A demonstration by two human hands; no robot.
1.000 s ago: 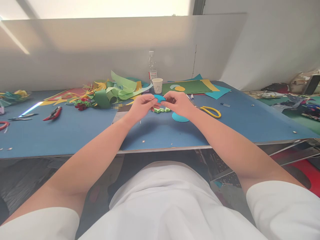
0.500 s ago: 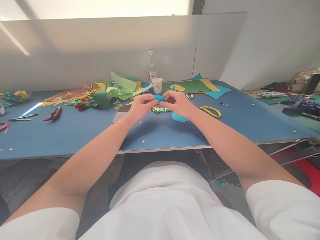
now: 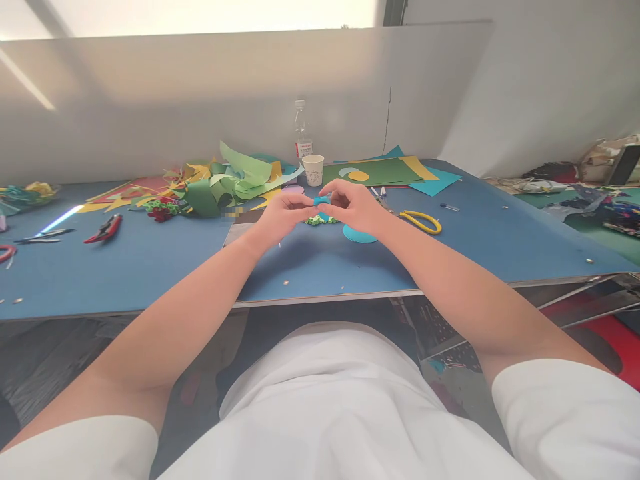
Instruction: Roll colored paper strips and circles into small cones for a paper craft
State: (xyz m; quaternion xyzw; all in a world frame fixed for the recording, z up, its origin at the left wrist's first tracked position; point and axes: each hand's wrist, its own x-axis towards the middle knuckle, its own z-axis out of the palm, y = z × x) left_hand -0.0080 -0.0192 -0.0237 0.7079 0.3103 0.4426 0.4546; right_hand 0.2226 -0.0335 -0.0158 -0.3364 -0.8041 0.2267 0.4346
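Note:
Between my fingertips is a small piece of blue paper [image 3: 321, 201], bunched into a narrow shape above the table. My left hand [image 3: 283, 215] pinches it from the left side. From the right, my right hand [image 3: 353, 203] grips it with thumb and fingers, partly hiding it. Just below and behind my fingers lies a green fringed paper piece [image 3: 320, 219], mostly covered from view. A light-blue paper disc [image 3: 358, 235] lies flat under my right wrist.
Yellow-handled scissors [image 3: 421, 223] lie right of my right hand. A paper cup [image 3: 313, 171] and a plastic bottle [image 3: 301, 133] stand behind my hands. Green paper scraps [image 3: 245, 177] pile up at back left, with red-handled pliers [image 3: 103, 229] farther left. Coloured sheets [image 3: 380, 172] lie at back right.
The blue paper was a broader, smoothly curved shape; now it is narrower and crumpled between my fingers. My hands have stayed in nearly the same place.

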